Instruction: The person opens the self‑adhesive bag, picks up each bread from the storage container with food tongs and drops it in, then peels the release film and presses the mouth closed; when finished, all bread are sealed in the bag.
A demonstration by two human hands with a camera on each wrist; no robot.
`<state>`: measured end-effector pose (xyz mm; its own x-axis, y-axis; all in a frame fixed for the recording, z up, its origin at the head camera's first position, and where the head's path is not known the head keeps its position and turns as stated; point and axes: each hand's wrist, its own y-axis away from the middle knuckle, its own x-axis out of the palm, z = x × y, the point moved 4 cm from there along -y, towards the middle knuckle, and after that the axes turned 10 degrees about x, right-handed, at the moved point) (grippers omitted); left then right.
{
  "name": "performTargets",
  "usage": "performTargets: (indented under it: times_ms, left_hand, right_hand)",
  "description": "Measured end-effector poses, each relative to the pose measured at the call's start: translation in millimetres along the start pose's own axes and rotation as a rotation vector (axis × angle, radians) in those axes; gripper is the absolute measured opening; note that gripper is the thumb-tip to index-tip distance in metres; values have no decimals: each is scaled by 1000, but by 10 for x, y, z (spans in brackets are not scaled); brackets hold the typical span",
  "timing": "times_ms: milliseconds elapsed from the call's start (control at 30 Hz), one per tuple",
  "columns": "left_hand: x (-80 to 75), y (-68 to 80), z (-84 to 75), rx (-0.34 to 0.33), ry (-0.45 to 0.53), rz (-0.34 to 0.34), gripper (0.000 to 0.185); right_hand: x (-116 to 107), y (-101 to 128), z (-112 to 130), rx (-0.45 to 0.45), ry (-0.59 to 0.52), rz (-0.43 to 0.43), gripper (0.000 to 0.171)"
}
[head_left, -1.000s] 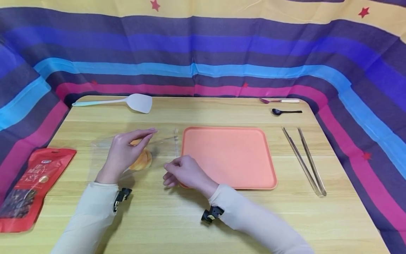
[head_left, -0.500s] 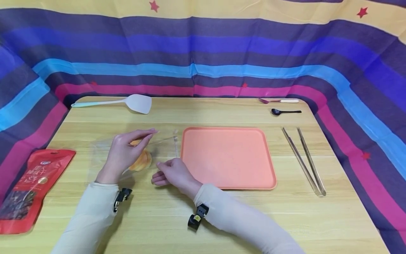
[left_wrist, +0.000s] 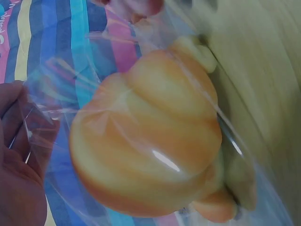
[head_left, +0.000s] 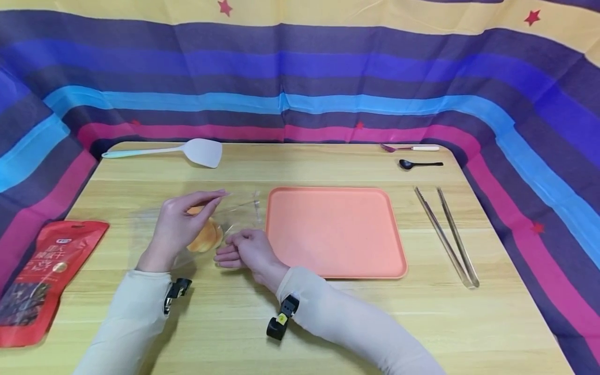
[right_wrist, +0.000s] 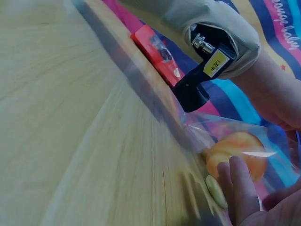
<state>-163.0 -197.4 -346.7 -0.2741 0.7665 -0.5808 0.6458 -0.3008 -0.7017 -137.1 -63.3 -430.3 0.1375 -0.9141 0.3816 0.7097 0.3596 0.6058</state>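
A golden-brown bread bun [head_left: 204, 240] with several lobes shows through a clear plastic bag [head_left: 245, 207] on the table. Arched over it, my left hand [head_left: 175, 224] pinches the bag's upper film between thumb and fingers. The left wrist view has the film raised beside the left hand [left_wrist: 23, 160], with the bread [left_wrist: 146, 122] close to the camera. My right hand [head_left: 253, 254] is at the bag's near right side, its fingers loosely extended towards the bun. In the right wrist view, the straight fingers [right_wrist: 242, 188] overlap the lower part of the bread [right_wrist: 242, 141].
A pink tray [head_left: 335, 234] lies right of the hands, with metal tongs [head_left: 447, 237] beyond it. Far right are a black spoon [head_left: 419, 164] and a fork [head_left: 410, 148]. A spatula [head_left: 201, 152] lies at the back left, a red food packet [head_left: 51, 276] at the left edge.
My right hand has moved left, from beside the tray to the bag and the bun's edge. The left hand has kept its pinch on the film.
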Motion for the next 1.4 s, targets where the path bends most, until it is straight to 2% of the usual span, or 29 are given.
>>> performTargets:
  times_ms: [133,367,567,700,800,900,1100,1200,1300,1400]
  left_hand:
    - [-4,3,5,-12,-2,-2,24]
    - [-5,6,7,7,23,-25,26]
    - [-5,7,-2,14,37,-31,26]
    - [-22,9,-22,-6,27,-34,25]
    - [-49,6,-54,-16,15,-49,24]
    - [-81,-12,-91,-7,-9,-70,21]
    - [-174,-62,-148,15,-41,-177,18]
    - [-219,-87,-188,-3,-25,-248,20]
    - [-248,-139,-272,-34,-2,-306,20]
    - [-272,-213,-417,-55,8,-343,17]
  right_hand:
    - [25,-31,-12,19,-6,1,20]
    - [54,-85,-9,19,-7,-14,34]
    - [81,-89,21,-6,3,-26,26]
    - [89,-71,60,-62,37,-5,25]
    - [72,-48,124,-156,107,35,24]
    - [30,-10,217,-278,235,57,24]
    - [-83,150,426,-529,642,3,23]
    - [-126,244,553,-682,810,-31,27]
    - [-176,331,682,-808,896,-47,28]
    - [-229,423,805,-946,930,-61,25]
